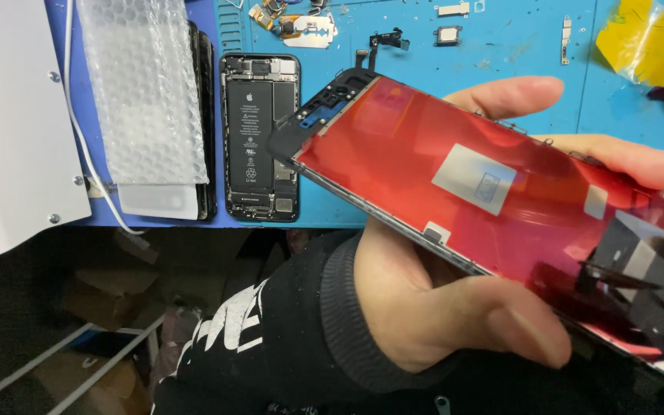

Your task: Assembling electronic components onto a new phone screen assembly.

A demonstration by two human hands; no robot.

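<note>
Your one hand in view (432, 307) is bare — no glove, no ring, no watch showing. Its nails are short and plain. A black sleeve (270, 346) covers your arm, ending in a ribbed knit cuff (340, 315) at the wrist, and it carries bold white printed lettering — partly cut off by folds.

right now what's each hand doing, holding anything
Left hand: closed on the red-backed phone screen panel, thumb on one long edge, fingers on the other.
Right hand: not in view.
</note>
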